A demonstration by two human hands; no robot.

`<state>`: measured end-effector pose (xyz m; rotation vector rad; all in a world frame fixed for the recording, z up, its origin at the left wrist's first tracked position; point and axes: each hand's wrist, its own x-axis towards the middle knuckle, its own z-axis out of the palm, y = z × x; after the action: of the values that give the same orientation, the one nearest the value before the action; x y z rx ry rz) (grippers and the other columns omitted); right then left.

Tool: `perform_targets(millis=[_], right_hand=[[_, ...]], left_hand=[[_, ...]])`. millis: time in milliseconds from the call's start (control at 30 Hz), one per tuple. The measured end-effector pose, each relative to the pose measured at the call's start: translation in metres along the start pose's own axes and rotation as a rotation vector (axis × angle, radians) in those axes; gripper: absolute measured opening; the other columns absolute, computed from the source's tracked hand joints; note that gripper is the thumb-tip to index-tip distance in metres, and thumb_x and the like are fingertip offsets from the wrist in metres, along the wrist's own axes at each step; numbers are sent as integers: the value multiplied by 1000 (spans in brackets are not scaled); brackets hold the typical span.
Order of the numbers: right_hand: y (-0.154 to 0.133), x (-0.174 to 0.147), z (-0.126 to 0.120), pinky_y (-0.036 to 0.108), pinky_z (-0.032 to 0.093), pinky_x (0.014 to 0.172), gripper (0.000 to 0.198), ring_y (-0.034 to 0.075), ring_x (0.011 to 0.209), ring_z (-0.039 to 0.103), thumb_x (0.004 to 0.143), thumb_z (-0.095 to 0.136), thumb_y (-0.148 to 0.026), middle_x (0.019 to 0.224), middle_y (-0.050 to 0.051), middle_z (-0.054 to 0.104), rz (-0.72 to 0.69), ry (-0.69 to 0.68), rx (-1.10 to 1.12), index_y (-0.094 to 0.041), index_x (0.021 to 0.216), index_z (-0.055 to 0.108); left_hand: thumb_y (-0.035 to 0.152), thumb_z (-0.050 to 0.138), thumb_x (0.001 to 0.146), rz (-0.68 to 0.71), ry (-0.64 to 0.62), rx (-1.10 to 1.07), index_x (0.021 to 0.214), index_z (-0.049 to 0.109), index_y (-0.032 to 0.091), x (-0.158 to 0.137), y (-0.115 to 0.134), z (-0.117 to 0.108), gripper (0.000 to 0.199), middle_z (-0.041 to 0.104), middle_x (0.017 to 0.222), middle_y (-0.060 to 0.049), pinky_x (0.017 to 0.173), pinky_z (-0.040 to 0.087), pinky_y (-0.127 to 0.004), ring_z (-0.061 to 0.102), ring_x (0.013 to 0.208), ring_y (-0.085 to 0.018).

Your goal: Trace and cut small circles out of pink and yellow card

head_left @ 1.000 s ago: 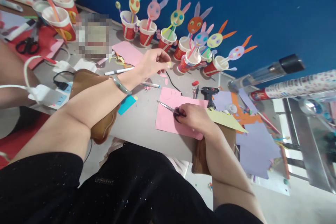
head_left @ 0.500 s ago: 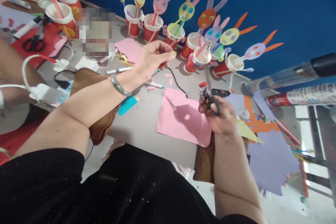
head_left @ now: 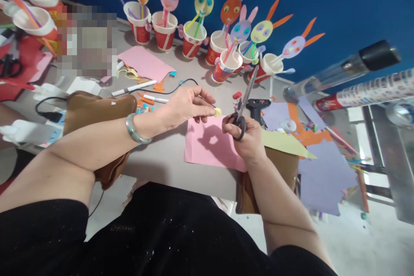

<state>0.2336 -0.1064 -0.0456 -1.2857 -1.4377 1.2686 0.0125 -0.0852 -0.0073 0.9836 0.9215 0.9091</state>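
Between thumb and fingertips, my left hand (head_left: 190,105) pinches a small yellow paper piece (head_left: 217,113). My right hand (head_left: 249,136) is closed round the black handles of a pair of scissors (head_left: 247,97), whose blades point up and away from me. Both hands are above a pink sheet of paper (head_left: 207,146) on the table, with their shadows falling on it. A black glue gun (head_left: 258,107) lies just beyond my right hand. Near the scissor blades is a small red piece (head_left: 237,95).
Red paper cups (head_left: 164,30) with paper rabbit heads stand along the blue wall. Brown cloth pads (head_left: 100,110) lie at the table's front edge. White markers (head_left: 134,88), paper scraps and a power strip (head_left: 35,133) are leftward; purple paper (head_left: 326,185) and tubes (head_left: 365,90) are rightward.
My left hand has come down and nearer to the right hand, bringing the yellow piece close to the scissors. The scissors have turned so their blades point upward. The view has shifted somewhat.
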Motion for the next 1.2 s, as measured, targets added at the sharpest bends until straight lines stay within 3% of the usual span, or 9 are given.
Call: perform_targets(millis=[167,367,567,700,833,967,1200], right_hand=[[-5,-6,9,40,55,78,48,23,79,64,64,88,-68,78,2,67,4,23,-76,-26,71,67],[-7,-11,17,37,55,77,47,19,72,59,68,89,-64,79,1,66,-26,35,-83,-25,69,63],[0,-10,16,32,53,72,46,15,69,56,73,89,-59,78,0,65,-159,40,-18,-22,70,62],[2,-9,15,30,52,71,40,14,70,57,73,92,-51,79,0,66,-203,49,40,-21,73,66],[-2,-10,15,30,52,71,38,13,68,55,76,91,-49,77,-1,64,-221,24,11,-21,72,65],[-5,-10,9,32,51,73,40,15,72,57,75,93,-47,78,-1,63,-281,-43,-28,-22,73,62],[-2,-9,1,38,51,81,57,21,85,60,69,89,-68,93,4,63,-264,-243,-155,-23,86,59]], left_hand=[[8,83,73,4,-72,41,75,64,22,-6,-7,6,24,70,60,2,51,50,-25,63,50,-10],[2,82,72,19,-65,31,78,64,19,-2,-20,7,25,70,62,1,55,52,-24,66,54,-10],[12,84,79,-45,-132,-15,92,68,14,-3,-25,8,21,72,71,0,56,51,-20,65,58,-7],[22,84,83,-66,-208,6,84,68,12,-6,-25,9,18,68,68,2,56,50,-20,62,57,-6],[29,84,85,-40,-171,62,82,69,13,-8,-21,8,22,68,68,1,52,46,-20,62,58,-7],[29,87,83,56,-79,-12,77,68,13,-8,-10,5,25,67,66,1,55,49,-19,62,57,-6],[37,94,75,93,-40,-164,73,61,15,-7,-1,2,39,70,69,1,57,52,-20,64,57,-6]])
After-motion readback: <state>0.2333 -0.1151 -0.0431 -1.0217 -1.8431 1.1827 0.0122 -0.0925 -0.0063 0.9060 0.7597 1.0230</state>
